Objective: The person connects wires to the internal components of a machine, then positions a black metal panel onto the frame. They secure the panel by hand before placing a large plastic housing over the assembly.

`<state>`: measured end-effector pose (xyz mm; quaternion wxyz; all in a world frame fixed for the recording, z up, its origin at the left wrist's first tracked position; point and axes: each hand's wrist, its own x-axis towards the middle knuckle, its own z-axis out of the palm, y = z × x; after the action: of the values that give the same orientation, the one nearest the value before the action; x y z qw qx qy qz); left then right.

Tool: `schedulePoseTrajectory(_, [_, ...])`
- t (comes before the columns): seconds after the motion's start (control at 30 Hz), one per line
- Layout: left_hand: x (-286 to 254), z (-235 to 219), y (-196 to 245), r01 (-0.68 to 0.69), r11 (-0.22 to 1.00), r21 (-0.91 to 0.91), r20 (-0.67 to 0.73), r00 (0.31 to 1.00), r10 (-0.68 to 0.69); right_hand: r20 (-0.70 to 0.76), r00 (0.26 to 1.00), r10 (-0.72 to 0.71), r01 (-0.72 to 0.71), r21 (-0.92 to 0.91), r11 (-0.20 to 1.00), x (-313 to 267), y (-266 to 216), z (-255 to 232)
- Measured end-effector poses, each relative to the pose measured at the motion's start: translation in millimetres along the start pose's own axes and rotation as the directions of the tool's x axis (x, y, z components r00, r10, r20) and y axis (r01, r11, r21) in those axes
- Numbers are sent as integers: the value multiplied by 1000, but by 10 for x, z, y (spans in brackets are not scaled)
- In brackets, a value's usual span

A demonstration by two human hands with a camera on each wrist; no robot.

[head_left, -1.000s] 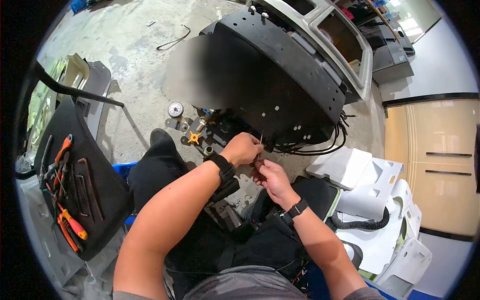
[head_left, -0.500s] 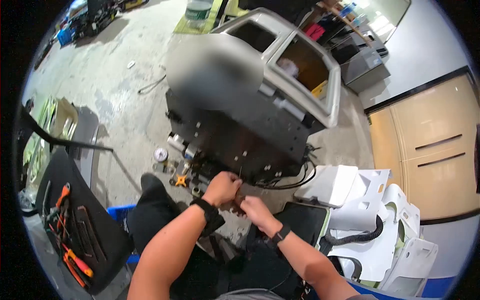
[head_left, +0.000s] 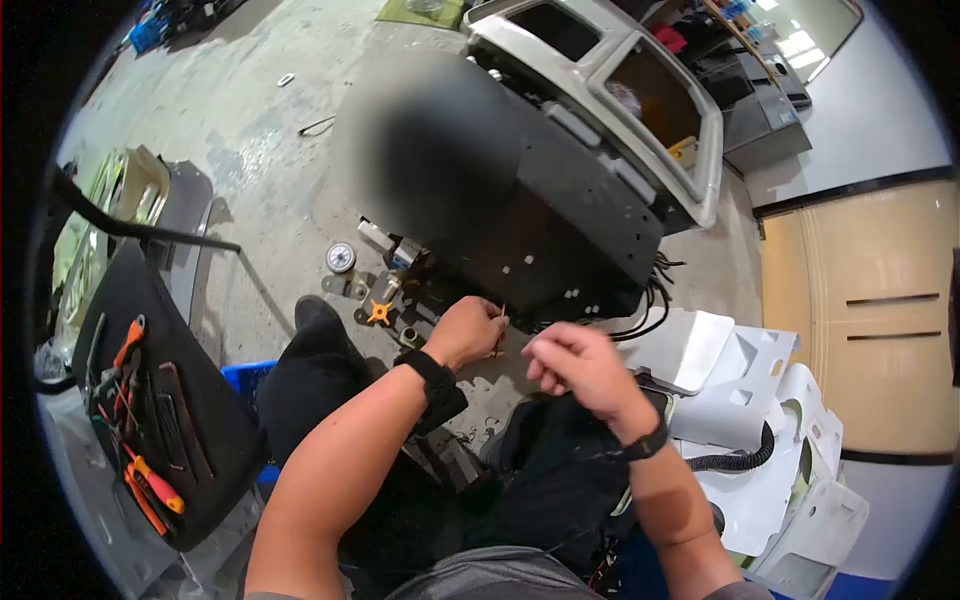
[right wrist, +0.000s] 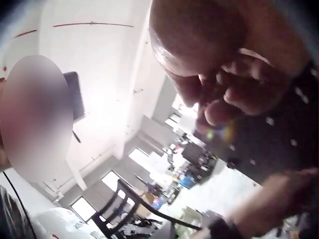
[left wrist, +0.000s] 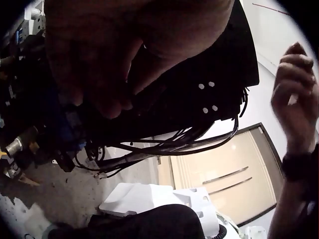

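Note:
My left hand (head_left: 468, 332) is at the lower edge of a black metal housing (head_left: 560, 262), its thumb and fingers pinching a thin reddish wire (head_left: 504, 310) that shows just past the fingertips. To the right, my right hand (head_left: 590, 375) hovers apart from it with curled fingers and the thumb against them; nothing shows in its grasp. In the left wrist view black cables (left wrist: 174, 149) run below the housing. White bolt heads (left wrist: 205, 110) dot its face. An orange star-shaped knob (head_left: 380, 312) lies left of my left hand among metal fittings.
On a black seat (head_left: 225, 470) at left lie a red-and-yellow screwdriver (head_left: 160, 487), hex keys (head_left: 172, 430) and orange-handled tools (head_left: 130, 342). White plastic panels (head_left: 735, 400) stand at right with a ribbed black hose (head_left: 740, 460). A wheel (head_left: 340, 257) sits on the floor.
My right hand was close against the left at the wire; it has drawn away to the right and up. The left hand still pinches the wire. The head view tilted and came back.

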<state>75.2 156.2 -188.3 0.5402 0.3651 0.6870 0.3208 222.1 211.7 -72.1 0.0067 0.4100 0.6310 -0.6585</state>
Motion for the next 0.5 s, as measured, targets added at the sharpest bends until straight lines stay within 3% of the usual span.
schedulePoseTrajectory(0.07, [22,44,-40,-92,996,-10,-108,990,90,-2,990,142,-142,-7,990,184,478,79])
schedulePoseTrajectory(0.17, [10,47,-12,-28,1000,6,-106,994,28,-9,978,210,-210,-42,977,269,816,224])
schedulePoseTrajectory(0.27, [101,115,-85,-67,996,55,-142,987,74,60,976,209,-216,389,896,330,1009,291])
schedulePoseTrajectory(0.33, [95,95,-23,-74,996,56,-171,982,83,53,980,194,-196,480,855,355,1035,315])
schedulePoseTrajectory(0.4, [78,69,26,-5,999,45,-107,994,10,43,982,184,-175,572,801,363,1041,335])
schedulePoseTrajectory(0.5, [99,116,0,-36,993,113,-146,988,52,27,984,178,-152,654,741,392,1026,350])
